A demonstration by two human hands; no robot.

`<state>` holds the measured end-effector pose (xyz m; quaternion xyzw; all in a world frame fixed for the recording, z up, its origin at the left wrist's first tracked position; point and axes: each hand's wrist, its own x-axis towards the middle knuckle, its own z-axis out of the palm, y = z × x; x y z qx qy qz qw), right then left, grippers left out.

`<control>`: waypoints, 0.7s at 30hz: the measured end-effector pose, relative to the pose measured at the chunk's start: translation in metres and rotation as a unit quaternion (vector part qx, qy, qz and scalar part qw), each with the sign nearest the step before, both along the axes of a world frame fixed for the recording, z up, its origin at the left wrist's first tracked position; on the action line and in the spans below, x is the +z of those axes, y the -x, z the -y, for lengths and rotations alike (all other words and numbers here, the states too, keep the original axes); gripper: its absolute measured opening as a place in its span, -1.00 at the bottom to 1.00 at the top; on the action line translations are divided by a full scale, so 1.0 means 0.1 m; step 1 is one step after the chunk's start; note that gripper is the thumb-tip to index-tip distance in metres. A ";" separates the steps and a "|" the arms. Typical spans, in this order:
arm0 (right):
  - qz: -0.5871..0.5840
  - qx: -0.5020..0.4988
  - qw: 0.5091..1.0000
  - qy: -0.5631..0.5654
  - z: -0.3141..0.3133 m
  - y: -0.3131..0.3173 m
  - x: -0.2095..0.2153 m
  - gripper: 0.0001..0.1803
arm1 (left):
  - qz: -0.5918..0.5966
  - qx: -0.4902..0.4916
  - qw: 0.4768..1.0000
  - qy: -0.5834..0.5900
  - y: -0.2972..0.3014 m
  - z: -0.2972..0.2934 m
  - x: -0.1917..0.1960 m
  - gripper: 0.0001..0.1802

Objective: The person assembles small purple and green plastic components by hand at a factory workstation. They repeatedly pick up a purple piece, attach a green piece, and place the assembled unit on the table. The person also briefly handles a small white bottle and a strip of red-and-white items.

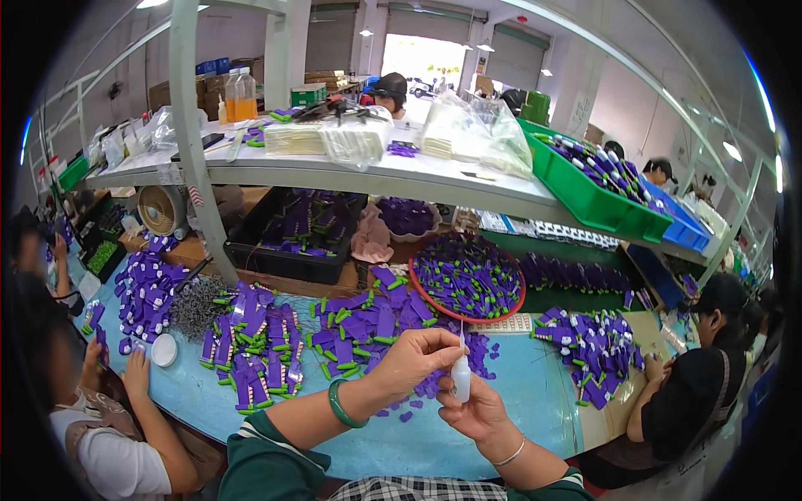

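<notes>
Left, on my feed: heap of flat purple pieces (144, 294), then a wiry grey tangle (199, 307); nearer, a round white tub (164, 351). Next, purple strips with green ends (259, 351), piled. Near centre: left hand (418, 357), smooth green bangle (336, 408) at its wrist, fingertips pinched at the slender nozzle (462, 334) of a white plastic bottle (461, 385); right hand (479, 411) grips its body, upright over the blue tabletop (376, 455). Any print on it is too small for me to read. Beyond: round red basket (523, 294), full. Right: another purple-and-green heap (591, 346).
</notes>
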<state>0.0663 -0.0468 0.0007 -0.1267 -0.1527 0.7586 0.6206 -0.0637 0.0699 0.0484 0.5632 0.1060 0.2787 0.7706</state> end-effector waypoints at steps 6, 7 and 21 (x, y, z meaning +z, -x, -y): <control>-0.020 0.031 0.999 -0.019 -0.31 0.08 -0.02 -0.58 | -0.007 -0.001 0.999 0.035 0.15 -0.21 0.10 -0.87; -0.028 0.044 0.998 -0.037 -0.35 0.08 -0.03 -0.53 | -0.011 0.007 1.000 0.027 0.17 -0.23 0.14 -0.88; 0.755 -0.431 0.447 -0.211 -1.55 -1.30 1.60 -0.85 | -0.023 0.090 0.995 0.048 -0.41 -1.28 0.40 -0.87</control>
